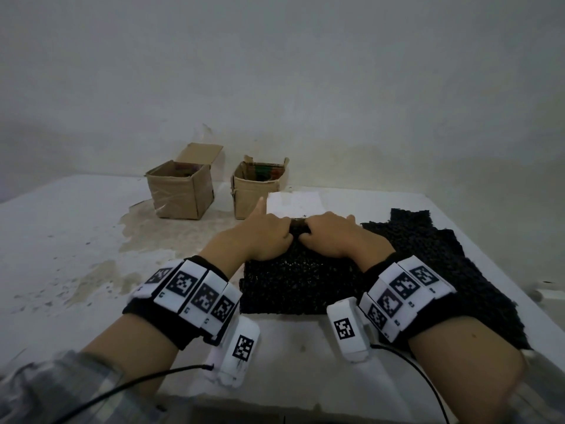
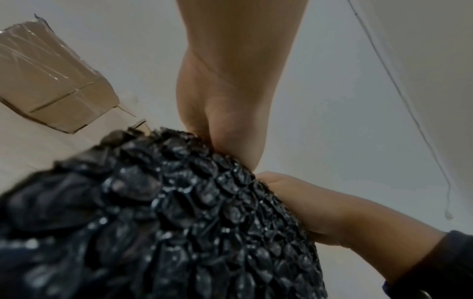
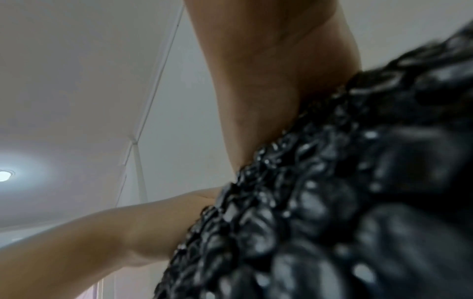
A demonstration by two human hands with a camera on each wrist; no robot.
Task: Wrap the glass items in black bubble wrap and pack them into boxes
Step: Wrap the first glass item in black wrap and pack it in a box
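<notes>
where both hands meet, left hand (image 1: 265, 237) and right hand (image 1: 335, 237) grip the black bubble wrap (image 1: 301, 283) beneath them — far edge (left forefinger extended).

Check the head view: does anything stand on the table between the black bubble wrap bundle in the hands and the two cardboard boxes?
Nothing visible does. The bundle and boxes have only bare table between them.

Bare indoor room, probably a home: stained white tabletop (image 1: 76, 240), plain plaster wall (image 1: 275, 71), ceiling light (image 3: 3, 175), taped cardboard boxes (image 1: 180, 191).
</notes>
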